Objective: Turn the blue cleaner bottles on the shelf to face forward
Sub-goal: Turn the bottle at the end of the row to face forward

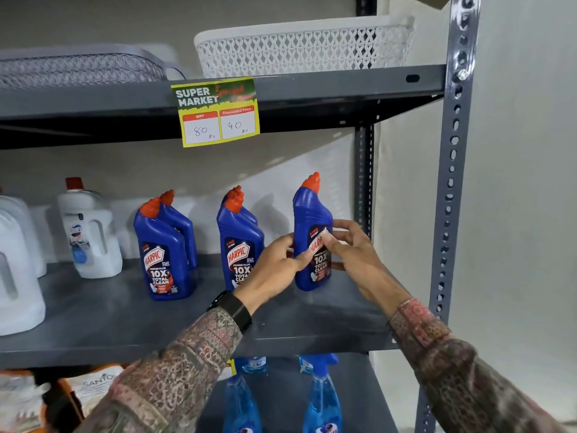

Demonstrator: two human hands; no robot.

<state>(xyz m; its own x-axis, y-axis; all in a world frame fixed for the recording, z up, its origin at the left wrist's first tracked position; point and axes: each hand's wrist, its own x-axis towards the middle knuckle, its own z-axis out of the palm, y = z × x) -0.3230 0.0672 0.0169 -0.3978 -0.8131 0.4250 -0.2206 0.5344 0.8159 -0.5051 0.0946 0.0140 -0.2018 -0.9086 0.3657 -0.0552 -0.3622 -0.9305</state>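
Blue cleaner bottles with orange-red caps stand on the grey middle shelf (131, 320). The rightmost bottle (309, 214) is gripped from both sides: my left hand (274, 264) holds its left flank and my right hand (352, 251) wraps its right side, thumb across the label. Its label points forward and slightly right, and the bottle leans a little. The left front bottle (162, 260) and the middle front bottle (239, 245) show their labels to the front. Behind each stands another blue bottle, mostly hidden.
White jugs (89, 232) stand at the shelf's left end. A yellow price tag (218, 112) hangs from the upper shelf, which carries a white basket (306, 48). The perforated upright (451, 182) is close on the right. Blue spray bottles (321, 398) sit on the shelf below.
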